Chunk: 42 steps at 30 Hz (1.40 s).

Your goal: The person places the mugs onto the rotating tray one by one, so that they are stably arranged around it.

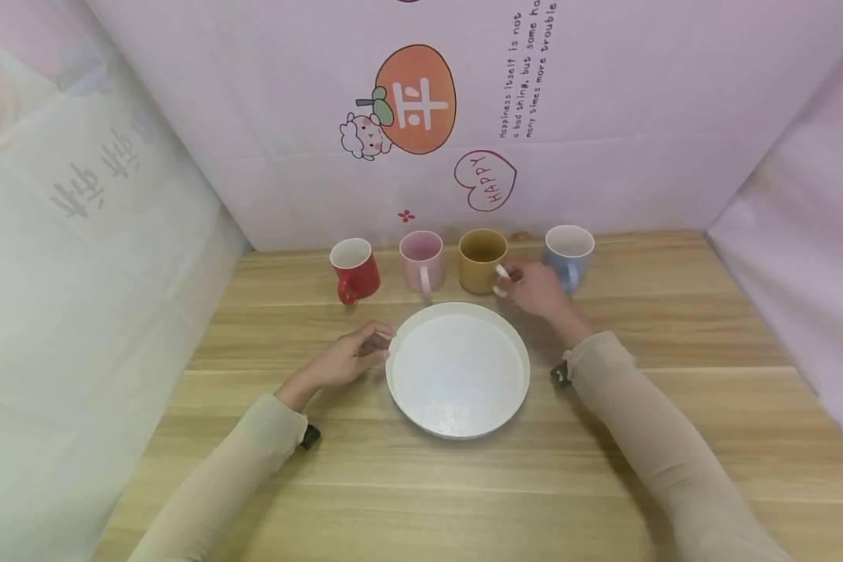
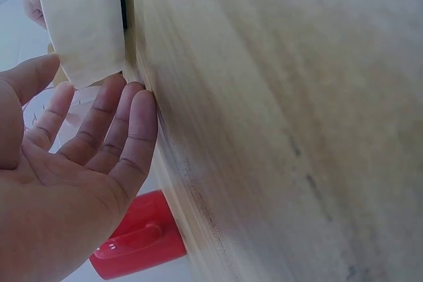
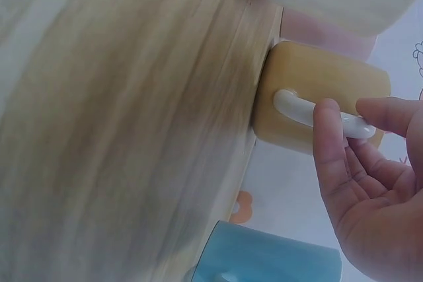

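Observation:
My right hand is at the white handle of a mustard-yellow mug. In the right wrist view its thumb and fingers pinch that handle, and the mug stands upright on the table. A round white tray lies in the middle of the table. Beside the tray's left edge is my left hand, palm toward it. Seen from the left wrist, the fingers are spread and gently bent, with their tips right at the tray's wall.
A red mug and a pink mug stand left of the yellow one. The blue mug is just behind my right hand. A printed white cloth rises behind the row, at the back edge of the wooden table.

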Tool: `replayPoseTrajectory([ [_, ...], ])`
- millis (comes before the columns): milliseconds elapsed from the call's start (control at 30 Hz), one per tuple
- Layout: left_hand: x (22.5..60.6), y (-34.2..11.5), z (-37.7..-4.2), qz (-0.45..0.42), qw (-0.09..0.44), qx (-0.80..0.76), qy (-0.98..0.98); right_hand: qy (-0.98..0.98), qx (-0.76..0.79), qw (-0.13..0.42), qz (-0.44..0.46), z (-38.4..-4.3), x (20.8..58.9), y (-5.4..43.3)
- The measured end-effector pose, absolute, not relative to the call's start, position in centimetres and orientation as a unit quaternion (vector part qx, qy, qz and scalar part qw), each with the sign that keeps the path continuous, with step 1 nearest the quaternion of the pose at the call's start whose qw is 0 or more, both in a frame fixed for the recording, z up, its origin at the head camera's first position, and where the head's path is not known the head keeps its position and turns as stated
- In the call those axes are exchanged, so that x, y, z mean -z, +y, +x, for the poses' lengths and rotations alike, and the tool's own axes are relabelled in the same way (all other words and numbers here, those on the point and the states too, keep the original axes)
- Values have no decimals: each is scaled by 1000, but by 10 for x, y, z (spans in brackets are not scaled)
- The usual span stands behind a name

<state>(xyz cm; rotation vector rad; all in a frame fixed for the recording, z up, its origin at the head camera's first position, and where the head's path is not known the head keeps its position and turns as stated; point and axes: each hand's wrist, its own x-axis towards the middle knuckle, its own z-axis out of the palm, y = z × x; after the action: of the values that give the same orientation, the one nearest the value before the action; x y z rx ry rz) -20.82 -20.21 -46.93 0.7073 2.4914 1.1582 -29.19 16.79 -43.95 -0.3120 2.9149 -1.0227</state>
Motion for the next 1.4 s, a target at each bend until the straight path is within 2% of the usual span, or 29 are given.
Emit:
replayPoseTrajectory([
  [400, 469, -201, -206, 237, 146, -408, 870, 946, 308, 7, -100, -289, 435, 166],
  [833, 468, -202, -205, 241, 149, -403, 870, 948, 297, -49, -105, -286, 440, 169],
  [1400, 462, -199, -202, 230, 153, -413, 868, 939, 321, -55, -110, -275, 429, 175],
])
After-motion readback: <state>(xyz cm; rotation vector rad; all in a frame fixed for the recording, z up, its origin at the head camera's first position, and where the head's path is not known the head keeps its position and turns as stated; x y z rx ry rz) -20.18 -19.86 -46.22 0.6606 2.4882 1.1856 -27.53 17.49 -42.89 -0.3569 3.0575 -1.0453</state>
